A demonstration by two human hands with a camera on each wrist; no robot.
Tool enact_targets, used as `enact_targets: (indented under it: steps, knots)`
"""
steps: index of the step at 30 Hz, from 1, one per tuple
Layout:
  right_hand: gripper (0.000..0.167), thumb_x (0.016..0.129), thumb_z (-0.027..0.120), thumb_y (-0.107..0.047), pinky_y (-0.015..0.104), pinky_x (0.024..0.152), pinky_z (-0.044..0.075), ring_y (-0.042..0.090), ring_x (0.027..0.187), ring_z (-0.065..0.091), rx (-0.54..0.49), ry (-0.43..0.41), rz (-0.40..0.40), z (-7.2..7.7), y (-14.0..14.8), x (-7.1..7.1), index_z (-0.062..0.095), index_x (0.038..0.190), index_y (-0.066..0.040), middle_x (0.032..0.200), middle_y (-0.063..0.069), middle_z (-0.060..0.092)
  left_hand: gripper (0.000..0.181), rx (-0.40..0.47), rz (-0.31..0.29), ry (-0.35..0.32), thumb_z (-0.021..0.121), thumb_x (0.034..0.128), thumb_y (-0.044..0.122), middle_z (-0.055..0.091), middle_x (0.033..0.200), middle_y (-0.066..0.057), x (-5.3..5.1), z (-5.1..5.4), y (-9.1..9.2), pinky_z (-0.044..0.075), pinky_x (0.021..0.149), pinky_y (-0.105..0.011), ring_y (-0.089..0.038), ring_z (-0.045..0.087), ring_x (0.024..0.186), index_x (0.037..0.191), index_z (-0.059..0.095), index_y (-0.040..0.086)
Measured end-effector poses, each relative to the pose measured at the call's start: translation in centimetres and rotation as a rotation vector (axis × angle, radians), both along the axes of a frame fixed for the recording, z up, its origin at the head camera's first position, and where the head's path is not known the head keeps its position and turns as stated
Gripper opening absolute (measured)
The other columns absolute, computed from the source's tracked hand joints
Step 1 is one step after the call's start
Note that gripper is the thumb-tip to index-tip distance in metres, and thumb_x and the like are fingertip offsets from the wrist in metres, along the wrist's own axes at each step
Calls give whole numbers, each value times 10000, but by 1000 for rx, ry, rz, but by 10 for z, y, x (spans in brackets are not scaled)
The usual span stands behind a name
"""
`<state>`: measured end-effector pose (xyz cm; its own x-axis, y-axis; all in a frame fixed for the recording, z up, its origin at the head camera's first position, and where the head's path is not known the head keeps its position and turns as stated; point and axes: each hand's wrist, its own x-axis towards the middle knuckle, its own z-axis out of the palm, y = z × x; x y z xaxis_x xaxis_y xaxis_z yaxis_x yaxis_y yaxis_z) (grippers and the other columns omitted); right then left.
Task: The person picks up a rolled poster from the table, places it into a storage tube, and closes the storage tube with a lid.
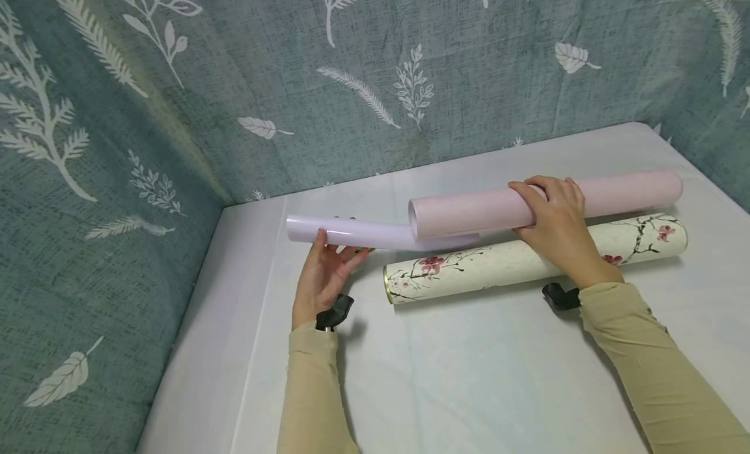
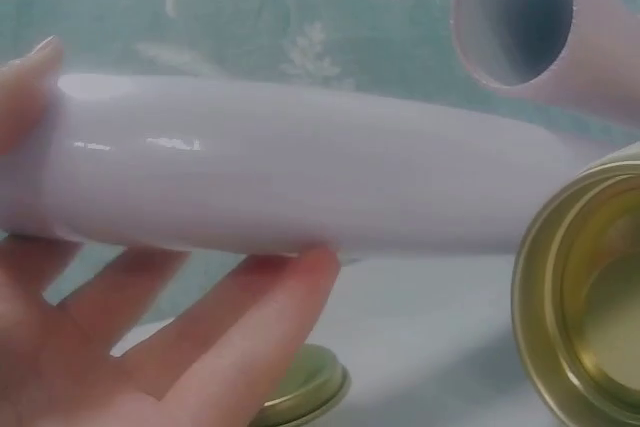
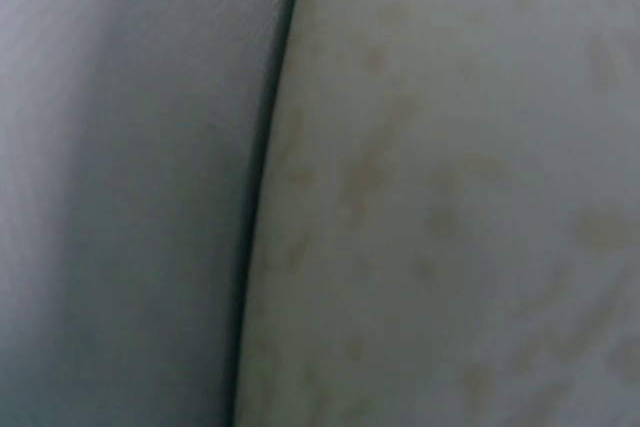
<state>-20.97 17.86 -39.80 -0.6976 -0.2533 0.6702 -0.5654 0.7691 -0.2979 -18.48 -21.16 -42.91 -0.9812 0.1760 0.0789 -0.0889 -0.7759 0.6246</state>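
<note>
One glossy lilac cylinder [image 1: 381, 234] is pinched aloft by the left hand [image 1: 322, 273], its right end overlapped in the head view by a hollow, matte pale-pink tube [image 1: 469, 213] the right hand [image 1: 556, 227] clasps. Nearer, a cream, blossom-printed cylinder [image 1: 480, 271] with a gold metal rim [image 2: 535, 317] lies on a white tabletop [image 1: 457, 369]; teal leaf-patterned fabric [image 1: 498, 70] hangs behind.

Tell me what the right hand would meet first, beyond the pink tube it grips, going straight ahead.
Past the pink tube, probably the green leaf-print cloth; depth is unclear.

Lilac roll [image 1: 381, 235] looks glossy, pink tube [image 1: 477, 212] matt.
</note>
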Motion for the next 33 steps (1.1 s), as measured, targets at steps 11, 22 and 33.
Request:
enact_targets:
  steps: [11, 22, 33]
  knots:
    - [680, 556, 793, -9, 526, 1002, 101, 360, 1088, 382, 2, -7, -8, -1, 0, 0, 538, 1177, -121, 1143, 148, 478, 272, -74, 198, -63, 561, 887, 144, 471, 1161, -72, -2, 1, -2, 343, 926, -510, -319, 430, 1163, 1131, 443, 117]
    - [673, 588, 800, -58, 524, 1002, 55, 340, 1126, 349, 18, -51, -48, -1, 0, 0, 530, 1199, -144, 1179, 112, 476, 313, -76, 208, -16, 534, 904, 172, 451, 1174, -95, 2, 10, -8, 332, 911, -553, -360, 368, 1208, 1189, 407, 146]
    - [663, 598, 797, -74, 524, 999, 64, 336, 1120, 360, 21, -62, -41, 0, 0, 1, 534, 1202, -145, 1188, 104, 476, 340, 28, 288, -60, 579, 875, 261, 473, 1114, -97, 1, 9, -18, 333, 924, -529, -339, 376, 1198, 1137, 422, 112]
